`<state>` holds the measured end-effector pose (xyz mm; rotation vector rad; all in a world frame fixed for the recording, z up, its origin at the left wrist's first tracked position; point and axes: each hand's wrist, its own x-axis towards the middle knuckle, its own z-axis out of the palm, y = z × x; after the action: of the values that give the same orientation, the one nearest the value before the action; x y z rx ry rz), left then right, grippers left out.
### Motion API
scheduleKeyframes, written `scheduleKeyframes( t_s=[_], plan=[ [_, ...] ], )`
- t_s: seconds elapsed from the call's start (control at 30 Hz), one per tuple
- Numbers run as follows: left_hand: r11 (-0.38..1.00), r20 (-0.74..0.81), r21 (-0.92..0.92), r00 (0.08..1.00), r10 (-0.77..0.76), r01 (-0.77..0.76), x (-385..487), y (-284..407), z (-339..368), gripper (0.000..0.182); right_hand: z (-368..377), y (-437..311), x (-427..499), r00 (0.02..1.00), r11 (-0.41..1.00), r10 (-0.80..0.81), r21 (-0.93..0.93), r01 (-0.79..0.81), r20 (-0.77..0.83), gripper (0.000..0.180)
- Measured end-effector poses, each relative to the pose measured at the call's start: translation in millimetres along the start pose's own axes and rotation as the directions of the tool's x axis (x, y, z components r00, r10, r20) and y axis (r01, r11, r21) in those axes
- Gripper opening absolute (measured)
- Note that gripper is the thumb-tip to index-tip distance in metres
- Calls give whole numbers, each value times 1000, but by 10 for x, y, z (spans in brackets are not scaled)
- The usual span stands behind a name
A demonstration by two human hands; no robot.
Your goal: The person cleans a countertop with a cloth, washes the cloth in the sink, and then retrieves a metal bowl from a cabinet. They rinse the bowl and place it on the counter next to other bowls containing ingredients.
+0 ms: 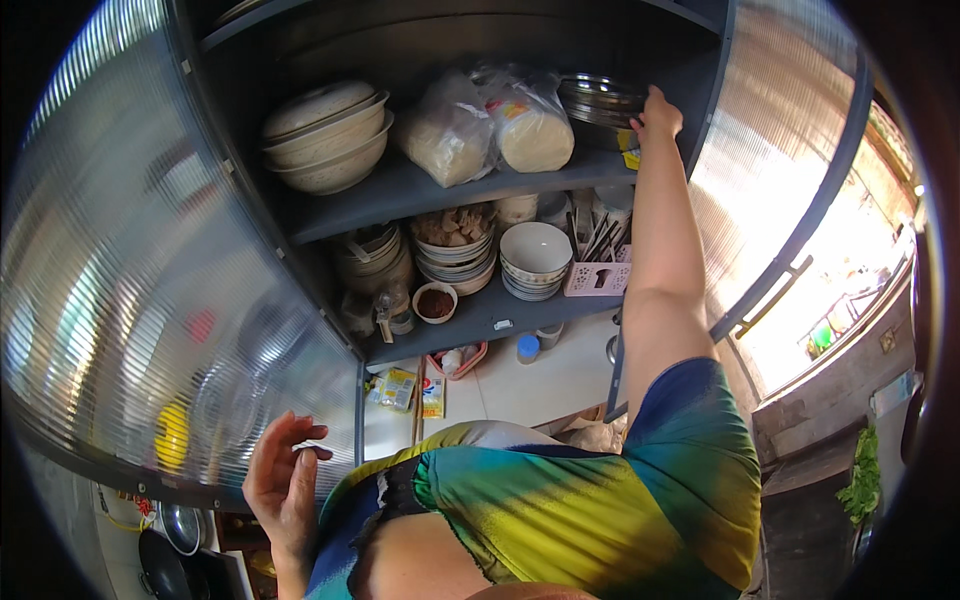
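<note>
My right hand (658, 116) reaches to the right end of the cabinet's upper shelf (480, 196), at the side of a metal pot or stacked metal pans (600, 101). Whether its fingers grip the rim, I cannot tell. Left of the metalware stand two clear plastic bags with whitish contents (534, 139) and stacked large bowls with a lid (334, 135). Low at the left, near the ribbed translucent door, my left hand (289, 472) is raised with bent fingers apart, holding nothing.
The ribbed door panels (150, 262) stand open on both sides. A lower shelf (480, 322) bears stacked bowls (535, 251), a small bowl of dark paste (435, 303) and a pink basket of chopsticks (598, 277). Below, a blue-capped jar (528, 349) and packets (397, 390) lie on a light surface.
</note>
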<state>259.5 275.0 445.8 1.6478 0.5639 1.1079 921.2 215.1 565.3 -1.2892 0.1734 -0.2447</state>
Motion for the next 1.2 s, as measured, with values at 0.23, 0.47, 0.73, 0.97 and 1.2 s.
scheduleKeyframes(
  t_s=[0.23,0.47,0.73,0.97,1.2],
  plan=[
    [993,18,-81,996,-86,87,423,-170,302,38,411,-123,728,919,808,288,-583,-82,270,27],
    [985,140,-147,987,-73,94,861,-497,478,32,622,-213,1015,918,873,227,-486,-43,326,8],
    [978,13,-178,994,-112,113,1167,-799,476,31,528,-660,758,958,984,-37,-159,86,283,2],
    [916,57,-352,981,-183,191,1434,-761,590,34,-67,-928,299,925,965,-210,222,143,317,8],
    [795,395,-508,910,-126,331,1775,-347,1036,62,-703,-677,-984,751,944,-312,102,313,583,8]
  ],
)
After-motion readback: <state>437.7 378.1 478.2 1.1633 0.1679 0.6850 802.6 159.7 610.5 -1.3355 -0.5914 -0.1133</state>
